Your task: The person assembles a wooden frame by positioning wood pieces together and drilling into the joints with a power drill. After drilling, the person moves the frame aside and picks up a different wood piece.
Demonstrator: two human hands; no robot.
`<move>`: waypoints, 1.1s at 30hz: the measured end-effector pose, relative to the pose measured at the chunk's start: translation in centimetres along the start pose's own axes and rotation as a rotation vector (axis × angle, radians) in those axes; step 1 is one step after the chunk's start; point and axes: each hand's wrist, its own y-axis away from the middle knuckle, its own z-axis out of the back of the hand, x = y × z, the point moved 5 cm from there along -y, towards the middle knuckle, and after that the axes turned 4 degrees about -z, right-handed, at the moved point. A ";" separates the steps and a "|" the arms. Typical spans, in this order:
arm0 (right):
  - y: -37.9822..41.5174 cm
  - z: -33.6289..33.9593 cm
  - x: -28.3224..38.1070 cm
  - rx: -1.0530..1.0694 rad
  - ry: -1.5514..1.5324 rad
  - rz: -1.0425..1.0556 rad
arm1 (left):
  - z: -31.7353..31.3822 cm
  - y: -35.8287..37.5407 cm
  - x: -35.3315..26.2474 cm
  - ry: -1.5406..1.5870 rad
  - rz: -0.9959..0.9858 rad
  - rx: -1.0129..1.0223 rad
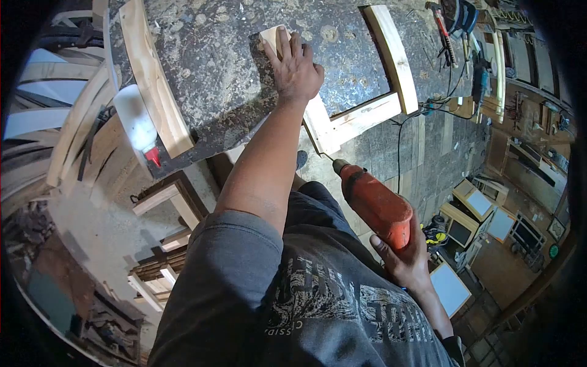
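Observation:
My left hand (296, 70) presses down with spread fingers on a pale wooden strip (316, 121) lying on the worktable. The strip's near end reaches the table's front edge, where a short wooden crosspiece (365, 118) meets it at an angle. At the crosspiece's far end is a curved wooden piece (392, 58). My right hand (408, 262) is wrapped round the rear of a red power drill (376, 205). Its thin bit points up at the strip's near end, with the tip right by the wood. The drill's grip is mostly hidden by my hand.
Left on the worktable (214, 67) lie a curved wooden board (154, 79) and a white glue bottle (136, 119) with a red tip. Pliers (443, 30) and cables lie at the right. Wooden frames (174, 202) stand on the floor below left.

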 end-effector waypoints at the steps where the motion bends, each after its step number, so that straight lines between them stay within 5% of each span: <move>1: 0.0 0.1 0.0 -0.004 0.011 0.017 | 0.1 0.0 0.0 0.004 0.000 -0.005; 33: -0.5 0.1 1.4 -0.002 0.116 0.053 | 0.4 0.0 0.0 0.018 -0.001 0.006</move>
